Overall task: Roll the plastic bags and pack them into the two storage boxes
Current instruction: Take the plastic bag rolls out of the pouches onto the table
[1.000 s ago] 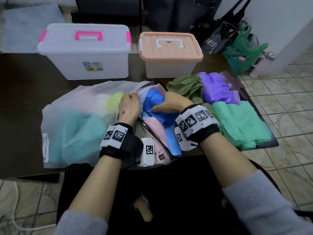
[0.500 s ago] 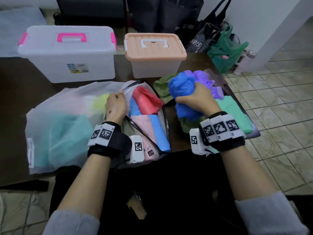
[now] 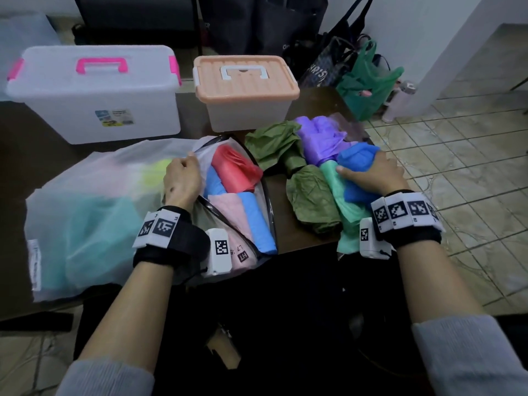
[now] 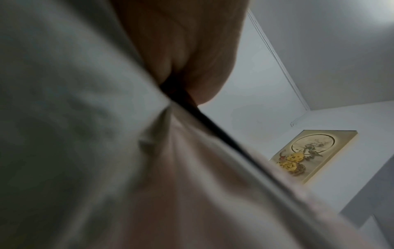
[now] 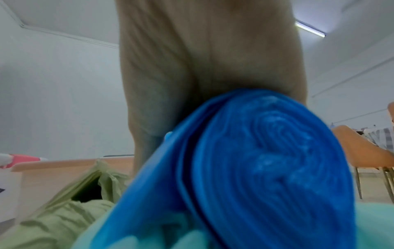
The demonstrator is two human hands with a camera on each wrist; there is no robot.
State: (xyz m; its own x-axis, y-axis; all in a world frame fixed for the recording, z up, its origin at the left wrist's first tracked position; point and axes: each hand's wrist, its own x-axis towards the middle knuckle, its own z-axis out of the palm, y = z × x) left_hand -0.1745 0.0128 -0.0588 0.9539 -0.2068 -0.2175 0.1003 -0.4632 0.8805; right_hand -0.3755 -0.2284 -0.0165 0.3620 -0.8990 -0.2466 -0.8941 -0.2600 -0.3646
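A second ago both hands were buried in the mouth of the large translucent white zip pouch (image 3: 94, 212); since then the right hand (image 3: 374, 175) has drawn out a bright blue plastic bag bundle (image 3: 357, 158), carried it rightward, and now presses it down onto the loose pile at the right end of the dark bench (image 3: 297, 241). Its fingers are clenched around the bundle, which rests on the mint-green plastic bag (image 3: 340, 195), beside the crumpled olive-green bags (image 3: 308, 201) and the purple bag (image 3: 323, 135). The left hand (image 3: 183, 181) has stayed put, fingers pinching the pouch's dark-edged opening to hold it wide.

That suggests the work is in the unloading stage: bags are being moved out for rolling, and nothing is packed. The clear storage box with pink handle (image 3: 97, 95) and the smaller box with the peach lid (image 3: 245, 92) both stand shut at the back of the bench. A red bag (image 3: 234, 170), a pink bag (image 3: 228, 212) and a lighter blue one (image 3: 257, 224) remain in the pouch.

The right wrist view shows the blue bundle's (image 5: 255, 168) coiled end, so it may be rolled already, though blur makes that unsure. The left wrist view is mostly blurred pouch fabric (image 4: 85, 134), with the fingertips hidden. The pouch's yellow and teal contents are only hazy colours.
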